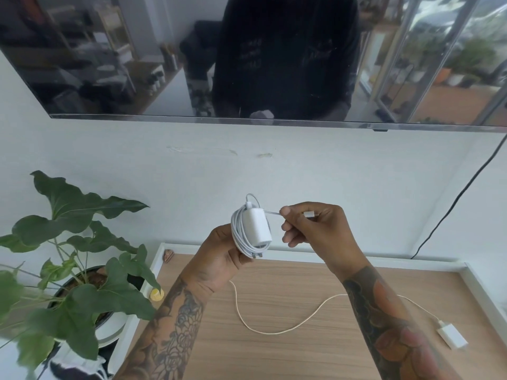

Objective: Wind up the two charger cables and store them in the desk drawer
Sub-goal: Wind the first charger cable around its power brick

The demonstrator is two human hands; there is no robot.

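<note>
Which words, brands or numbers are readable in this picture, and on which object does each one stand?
No text can be read.
Pale marks on the dark top reflected in the TV screen: too blurred to read.
Wound charger and charger on the desk: no visible print.

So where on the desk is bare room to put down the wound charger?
The near wood of the desk, between the two forearms and below the loose cable, is bare. The back strip under the hands also looks free. The right side is crowded: the second charger lies there.
</note>
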